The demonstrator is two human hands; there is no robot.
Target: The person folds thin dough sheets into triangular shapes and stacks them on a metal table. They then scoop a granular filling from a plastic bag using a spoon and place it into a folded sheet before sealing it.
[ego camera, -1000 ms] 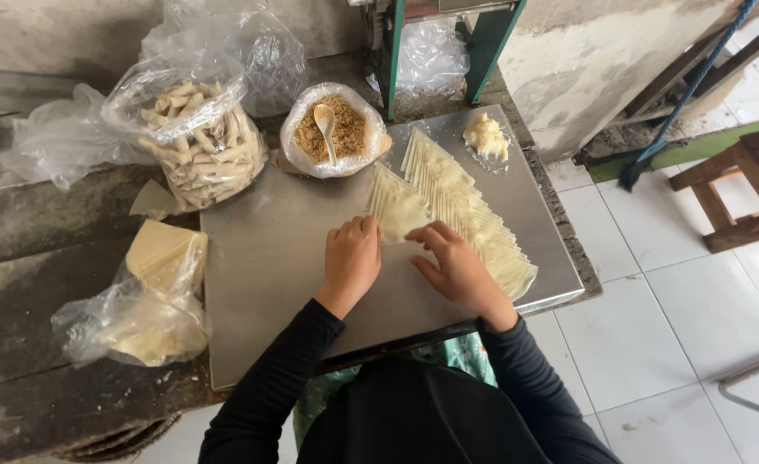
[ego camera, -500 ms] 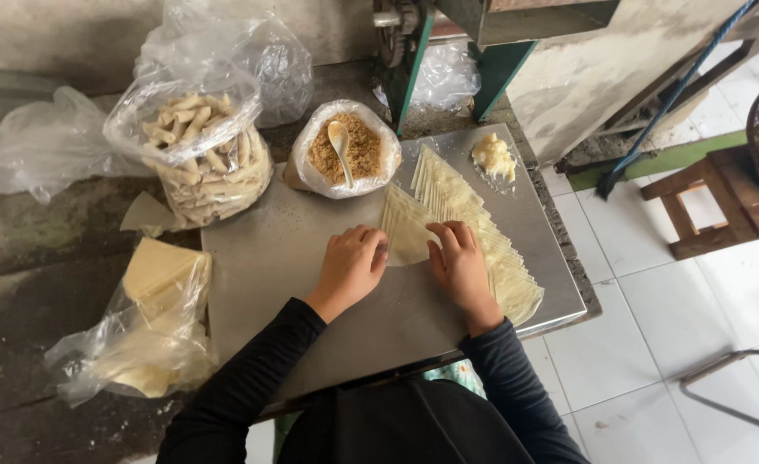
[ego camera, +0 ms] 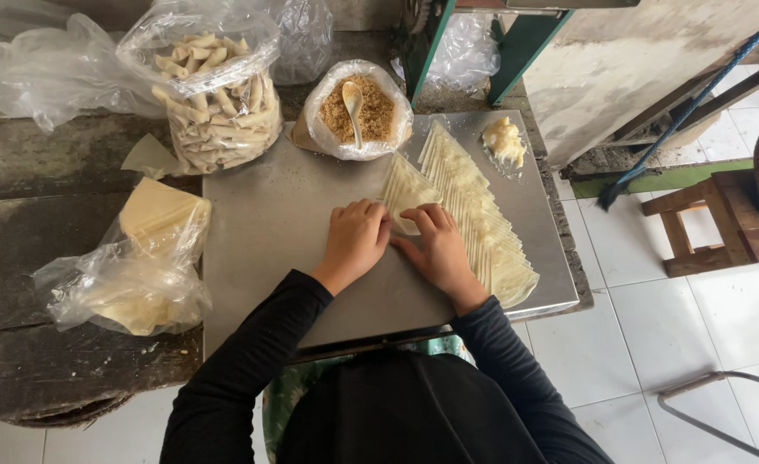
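Near the centre of the frame both hands rest on a steel tray (ego camera: 259,223), working one triangular wrapper (ego camera: 405,189). The left hand (ego camera: 355,241) lies knuckles up, its fingers curled down onto the wrapper's lower left edge. The right hand (ego camera: 438,245) sits just beside it, fingers bent and pressing the wrapper's lower right corner. The fingertips of both hands nearly meet at the wrapper's near edge, pinching it; the wrapper's point sticks out beyond them toward the top of the frame. It lies flat on the tray, touching a fanned row of wrappers (ego camera: 482,223) to the right. Above, a bag of filling (ego camera: 371,112) holds a spoon (ego camera: 353,101). A dough lump (ego camera: 504,139) sits upper right on the tray. Upper left stands a bag of rolls (ego camera: 220,103); lower left, bagged sheets (ego camera: 139,266).
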